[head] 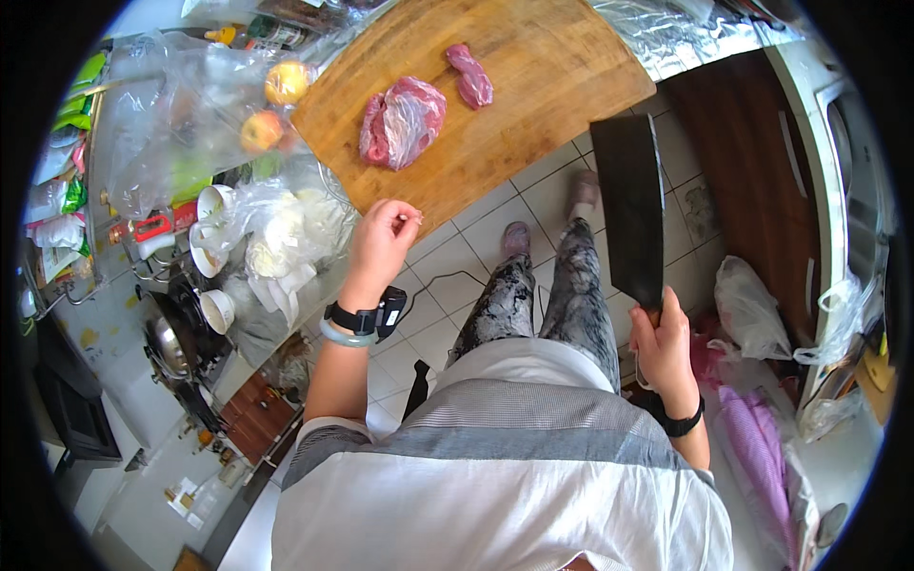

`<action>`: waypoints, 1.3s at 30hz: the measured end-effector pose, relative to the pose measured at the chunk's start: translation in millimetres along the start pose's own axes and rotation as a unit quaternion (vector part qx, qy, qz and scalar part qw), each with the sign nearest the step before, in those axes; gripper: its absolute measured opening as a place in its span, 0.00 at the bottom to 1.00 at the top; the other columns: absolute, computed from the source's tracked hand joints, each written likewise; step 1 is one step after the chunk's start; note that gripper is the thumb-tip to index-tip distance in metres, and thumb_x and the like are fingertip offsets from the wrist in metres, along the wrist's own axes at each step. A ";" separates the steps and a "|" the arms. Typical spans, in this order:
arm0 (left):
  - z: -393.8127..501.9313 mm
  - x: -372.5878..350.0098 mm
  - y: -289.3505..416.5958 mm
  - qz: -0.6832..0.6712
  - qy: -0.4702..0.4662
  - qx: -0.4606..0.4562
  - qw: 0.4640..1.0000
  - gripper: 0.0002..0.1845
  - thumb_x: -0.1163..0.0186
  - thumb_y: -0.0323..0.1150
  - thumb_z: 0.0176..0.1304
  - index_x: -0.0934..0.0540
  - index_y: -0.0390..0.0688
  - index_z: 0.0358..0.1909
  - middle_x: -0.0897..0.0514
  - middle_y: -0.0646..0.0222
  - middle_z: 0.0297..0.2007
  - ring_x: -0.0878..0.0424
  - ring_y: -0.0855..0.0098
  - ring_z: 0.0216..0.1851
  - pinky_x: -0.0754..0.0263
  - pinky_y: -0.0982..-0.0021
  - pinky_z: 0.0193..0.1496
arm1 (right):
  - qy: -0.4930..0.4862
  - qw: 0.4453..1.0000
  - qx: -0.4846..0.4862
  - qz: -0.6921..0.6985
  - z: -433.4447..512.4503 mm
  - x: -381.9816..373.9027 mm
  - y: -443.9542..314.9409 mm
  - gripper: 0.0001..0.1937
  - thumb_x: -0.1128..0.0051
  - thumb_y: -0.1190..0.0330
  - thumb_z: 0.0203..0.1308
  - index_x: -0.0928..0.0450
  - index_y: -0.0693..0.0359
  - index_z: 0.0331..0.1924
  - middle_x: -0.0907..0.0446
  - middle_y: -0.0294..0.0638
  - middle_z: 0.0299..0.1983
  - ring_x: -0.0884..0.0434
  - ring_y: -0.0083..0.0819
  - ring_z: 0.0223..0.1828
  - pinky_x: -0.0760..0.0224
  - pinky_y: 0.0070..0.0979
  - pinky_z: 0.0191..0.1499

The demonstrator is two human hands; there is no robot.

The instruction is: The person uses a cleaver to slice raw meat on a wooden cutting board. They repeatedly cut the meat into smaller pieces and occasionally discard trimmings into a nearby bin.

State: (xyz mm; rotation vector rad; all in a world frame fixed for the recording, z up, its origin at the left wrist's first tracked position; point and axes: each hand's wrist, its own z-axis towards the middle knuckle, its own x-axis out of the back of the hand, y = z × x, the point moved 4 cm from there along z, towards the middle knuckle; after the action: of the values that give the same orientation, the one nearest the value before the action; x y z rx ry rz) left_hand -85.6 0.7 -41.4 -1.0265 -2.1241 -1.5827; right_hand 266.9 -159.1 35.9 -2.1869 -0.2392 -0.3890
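Observation:
In the head view, my right hand [664,350] grips the short handle of a cleaver [628,207], whose broad dark blade points away from me, off the right edge of a wooden cutting board [535,135]. My left hand [382,246] is by the board's near corner, fingers curled and thumb near the fingertips; whether something small is between them I cannot tell. On the board lie a large piece of raw meat [405,123] with a pale membrane and, to its right, a smaller, narrow piece of raw meat [471,77]. Neither hand touches the meat.
Apples [287,82] in clear plastic lie left of the board. White bowls [216,311], a plastic bag of pale food [275,243] and a wok [168,339] stand along the left counter. A dark wooden cabinet [742,164] and a white plastic bag [750,310] are at the right.

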 end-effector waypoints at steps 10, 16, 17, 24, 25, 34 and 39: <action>-3.9 -14.0 13.0 0.202 0.000 -0.187 0.961 0.09 0.29 0.28 0.51 0.20 0.42 0.32 0.21 0.66 0.30 0.21 0.69 0.27 0.25 0.68 0.31 | 0.069 0.995 -0.052 0.052 -78.6 -16.3 65.1 0.07 0.44 0.77 0.63 0.30 0.66 0.41 0.26 0.37 0.17 0.26 0.24 0.16 0.35 0.24 0.21; 5.4 26.1 -16.5 -0.060 -0.001 -0.026 0.998 0.04 0.35 0.26 0.61 0.20 0.38 0.36 0.20 0.73 0.29 0.24 0.81 0.27 0.29 0.80 0.31 | 0.102 0.985 -0.064 0.122 -103.3 -11.3 116.9 0.11 0.43 0.77 0.62 0.29 0.68 0.47 0.26 0.37 0.18 0.27 0.24 0.16 0.36 0.24 0.22; 5.0 30.1 -11.4 -0.091 -0.002 -0.003 0.996 0.04 0.36 0.26 0.63 0.21 0.38 0.37 0.20 0.76 0.29 0.25 0.84 0.28 0.30 0.83 0.31 | 0.100 0.982 -0.073 0.142 -104.9 -11.4 128.3 0.12 0.43 0.77 0.62 0.29 0.68 0.48 0.26 0.38 0.18 0.28 0.25 0.16 0.36 0.24 0.22; -21.7 -122.4 132.7 -0.069 -0.191 -0.108 0.973 0.03 0.40 0.25 0.65 0.24 0.40 0.33 0.23 0.73 0.27 0.24 0.80 0.28 0.23 0.75 0.39 | 0.162 0.969 -0.026 0.183 -141.4 7.5 235.3 0.17 0.42 0.68 0.64 0.30 0.65 0.52 0.20 0.52 0.34 0.19 0.50 0.35 0.27 0.38 0.38; -42.5 -170.7 148.0 -0.096 -0.258 -0.112 0.955 0.03 0.39 0.24 0.65 0.23 0.40 0.33 0.23 0.73 0.28 0.24 0.80 0.28 0.22 0.75 0.39 | 0.163 0.965 -0.040 0.203 -151.5 7.9 257.1 0.16 0.42 0.67 0.63 0.30 0.64 0.52 0.20 0.51 0.34 0.19 0.49 0.35 0.27 0.39 0.38; -238.6 -617.8 150.6 -0.002 -0.600 -0.023 0.800 0.04 0.38 0.24 0.63 0.21 0.36 0.38 0.18 0.71 0.32 0.20 0.79 0.33 0.22 0.78 0.38 | 0.409 0.841 -0.249 0.252 -314.3 12.9 422.6 0.18 0.40 0.68 0.61 0.30 0.66 0.52 0.19 0.53 0.32 0.18 0.53 0.34 0.26 0.40 0.36; -298.9 -763.5 131.0 0.040 -0.654 -0.008 0.755 0.08 0.44 0.24 0.67 0.21 0.33 0.45 0.17 0.68 0.35 0.19 0.77 0.31 0.20 0.76 0.39 | 0.461 0.695 -0.335 0.439 -355.7 -6.5 460.2 0.09 0.44 0.73 0.64 0.30 0.67 0.44 0.23 0.41 0.23 0.22 0.31 0.20 0.30 0.28 0.25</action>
State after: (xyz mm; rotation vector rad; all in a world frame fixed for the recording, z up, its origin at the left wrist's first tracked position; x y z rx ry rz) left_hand 488.1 -533.9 -314.3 -2.7234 -2.6295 -0.7499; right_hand 334.0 -719.2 -105.9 -2.1245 1.6738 -1.0335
